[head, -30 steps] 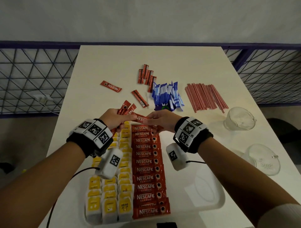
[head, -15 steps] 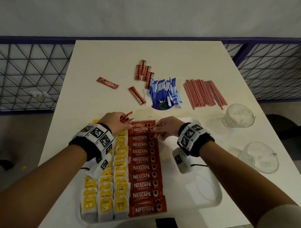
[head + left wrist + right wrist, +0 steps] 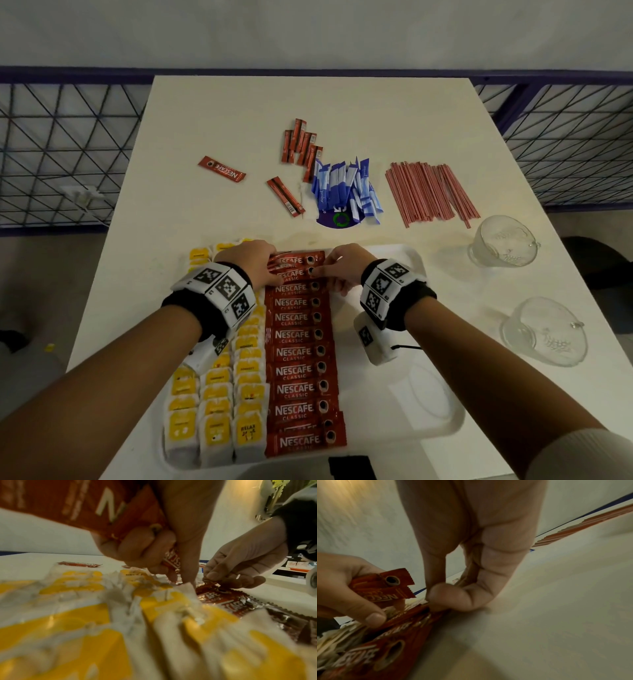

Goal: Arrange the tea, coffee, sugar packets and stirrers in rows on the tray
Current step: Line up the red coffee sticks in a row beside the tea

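Observation:
A white tray (image 3: 435,404) holds rows of yellow tea bags (image 3: 215,401) on its left and a column of red coffee sachets (image 3: 298,353) beside them. My left hand (image 3: 270,270) grips a few spare coffee sachets (image 3: 120,513) at the column's far end, its fingertips down on the row. My right hand (image 3: 322,270) pinches the right end of the topmost laid sachet (image 3: 435,608) between thumb and forefinger. Blue sugar packets (image 3: 346,188) and red stirrers (image 3: 430,192) lie on the table beyond the tray.
More coffee sachets lie loose on the table: a cluster (image 3: 301,144), a single one (image 3: 222,168) and another (image 3: 286,196). Two glass cups (image 3: 501,245) (image 3: 544,330) stand right of the tray. Metal railings flank the table.
Both hands have come down from above the tray's far end onto the top of the coffee column. The sachet held between them now lies on the row.

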`<state>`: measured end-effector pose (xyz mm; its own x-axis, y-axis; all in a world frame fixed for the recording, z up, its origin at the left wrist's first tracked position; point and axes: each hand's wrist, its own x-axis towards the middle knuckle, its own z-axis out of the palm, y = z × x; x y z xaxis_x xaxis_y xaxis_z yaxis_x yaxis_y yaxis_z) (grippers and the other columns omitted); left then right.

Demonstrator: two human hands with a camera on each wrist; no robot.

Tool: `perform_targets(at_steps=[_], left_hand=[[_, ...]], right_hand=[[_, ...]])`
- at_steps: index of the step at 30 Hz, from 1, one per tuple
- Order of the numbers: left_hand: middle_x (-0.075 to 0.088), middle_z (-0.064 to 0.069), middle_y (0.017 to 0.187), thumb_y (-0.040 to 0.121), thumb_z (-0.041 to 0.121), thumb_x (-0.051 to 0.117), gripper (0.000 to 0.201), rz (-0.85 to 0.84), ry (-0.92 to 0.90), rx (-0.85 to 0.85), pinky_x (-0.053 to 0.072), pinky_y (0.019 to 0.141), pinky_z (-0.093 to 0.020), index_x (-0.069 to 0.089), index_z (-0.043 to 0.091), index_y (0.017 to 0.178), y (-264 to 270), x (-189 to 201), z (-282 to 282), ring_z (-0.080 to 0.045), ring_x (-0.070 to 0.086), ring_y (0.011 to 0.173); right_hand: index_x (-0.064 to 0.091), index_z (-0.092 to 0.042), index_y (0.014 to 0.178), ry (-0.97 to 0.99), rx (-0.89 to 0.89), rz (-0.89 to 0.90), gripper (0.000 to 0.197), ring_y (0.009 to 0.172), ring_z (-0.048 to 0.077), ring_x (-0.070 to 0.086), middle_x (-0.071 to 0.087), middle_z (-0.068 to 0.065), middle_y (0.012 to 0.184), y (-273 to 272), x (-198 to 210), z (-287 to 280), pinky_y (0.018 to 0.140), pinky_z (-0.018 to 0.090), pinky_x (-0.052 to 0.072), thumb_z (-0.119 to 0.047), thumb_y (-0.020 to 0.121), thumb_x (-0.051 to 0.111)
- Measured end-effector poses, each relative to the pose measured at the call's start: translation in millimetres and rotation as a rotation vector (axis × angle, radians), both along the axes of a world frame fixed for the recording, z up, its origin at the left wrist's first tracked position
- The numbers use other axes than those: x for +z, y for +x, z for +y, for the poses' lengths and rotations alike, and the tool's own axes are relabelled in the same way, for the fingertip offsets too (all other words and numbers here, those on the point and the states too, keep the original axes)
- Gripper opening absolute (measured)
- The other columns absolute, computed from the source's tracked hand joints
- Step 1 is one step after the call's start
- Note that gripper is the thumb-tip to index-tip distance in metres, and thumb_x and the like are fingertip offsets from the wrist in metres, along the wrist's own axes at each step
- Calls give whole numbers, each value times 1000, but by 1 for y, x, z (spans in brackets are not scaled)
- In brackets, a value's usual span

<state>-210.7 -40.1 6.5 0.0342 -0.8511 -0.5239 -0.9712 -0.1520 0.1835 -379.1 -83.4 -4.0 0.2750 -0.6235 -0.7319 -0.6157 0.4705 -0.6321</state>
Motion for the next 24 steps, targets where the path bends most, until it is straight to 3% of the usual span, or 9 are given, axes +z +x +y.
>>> perform_targets(at_steps=[14,18,21,24], left_hand=[[57,-1,110,88,46,56,38,-46,3,-27,40,74,-27,55,17,113,-1,-2,0,-18,56,98],[59,-1,105,86,46,59,36,-5,-7,16,42,74,-28,57,17,107,2,1,1,-19,56,94],[63,-4,102,84,45,62,36,89,-33,66,43,76,-29,59,15,103,6,3,0,-21,58,94],[62,-2,80,81,44,64,32,304,7,128,42,58,-24,59,14,91,2,9,-1,-17,56,70]], right_hand=[[42,-11,70,11,-114,-100,29,23,2,42,49,-5,29,-5,-3,2,30,11,35,-5,82,67],[47,-13,73,-90,32,10,27,40,9,52,59,4,55,-10,-5,-2,41,18,47,-22,79,72],[47,-12,78,-128,62,-14,26,46,11,54,60,7,65,-14,-2,-5,44,20,50,-23,80,71],[49,-11,93,-159,112,-180,25,51,10,56,60,5,73,-10,9,-3,50,20,52,-19,80,69]])
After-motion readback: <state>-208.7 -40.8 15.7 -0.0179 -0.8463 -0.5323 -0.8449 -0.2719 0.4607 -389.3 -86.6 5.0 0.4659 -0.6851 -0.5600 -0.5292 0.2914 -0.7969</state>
